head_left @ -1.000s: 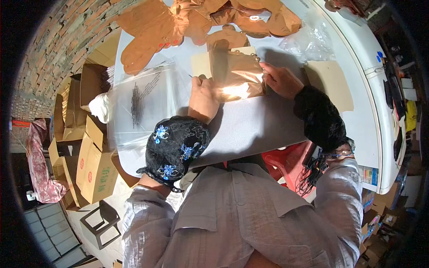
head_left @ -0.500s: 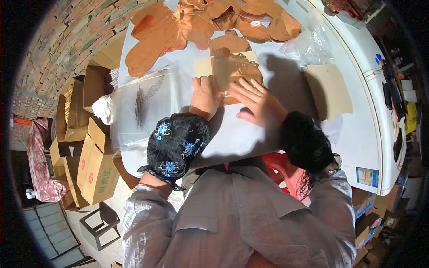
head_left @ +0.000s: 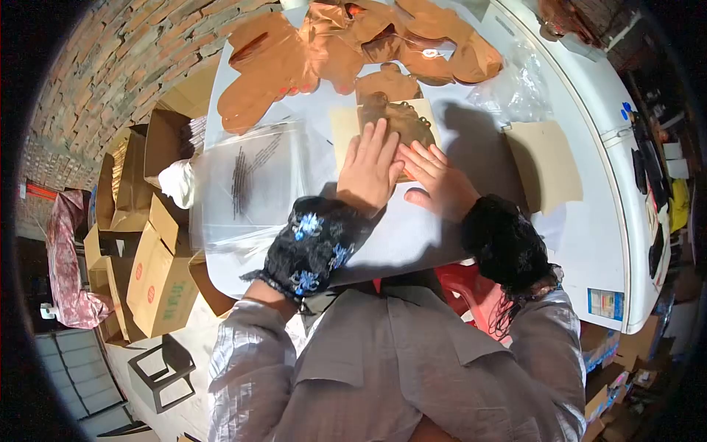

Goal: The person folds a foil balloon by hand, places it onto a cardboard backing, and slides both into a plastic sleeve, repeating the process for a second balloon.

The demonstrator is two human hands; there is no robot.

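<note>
A folded piece of shiny copper-coloured foil, like a flat foil balloon (head_left: 410, 123), lies over a pale card (head_left: 345, 127) on the white table (head_left: 398, 236). My left hand (head_left: 370, 166) rests flat on the foil's lower left part, its fingers stretched out. Beside it my right hand (head_left: 440, 180) lies along the lower right part, fingers extended and tips close to my left fingers. Both palms face down and cover the near edge of the card. Just beyond the card another copper foil piece (head_left: 388, 82) shows.
More copper foil shapes (head_left: 265, 70) spread along the far edge. Clear plastic bags (head_left: 254, 180) are stacked at left, with crumpled clear plastic (head_left: 519, 88) at far right. A brown card (head_left: 543, 163) lies to the right. Open cardboard boxes (head_left: 158, 269) stand left of the table.
My left hand has moved from the card's lower left edge up and right onto the foil, its fingers now stretched out. My right hand stays on the foil, shifted slightly.
</note>
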